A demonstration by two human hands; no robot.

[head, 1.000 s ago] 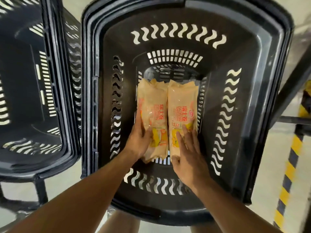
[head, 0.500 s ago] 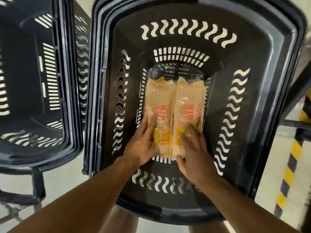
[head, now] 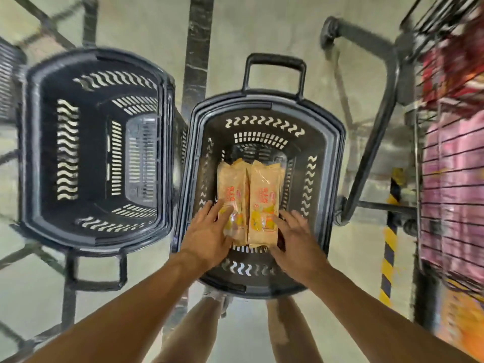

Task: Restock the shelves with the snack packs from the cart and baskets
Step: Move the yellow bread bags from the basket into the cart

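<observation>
Two snack packs [head: 233, 197] [head: 264, 200] in glossy, crinkled clear film over tan contents, lying in a matt black moulded-plastic basket [head: 330, 163] with slotted walls. Beside it a second basket [head: 31, 142] of the same dull black plastic, faintly sheened along the rim. At right a dark painted-metal wire cart [head: 377, 132], shiny pink wrappers [head: 455, 195] behind its wires, over a smooth pale floor [head: 262, 30].

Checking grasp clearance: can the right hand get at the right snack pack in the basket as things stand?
Probably yes. The right hand already lies on the near end of the right snack pack, inside the open-topped basket. Nothing covers it; the left snack pack just lies alongside.
</observation>
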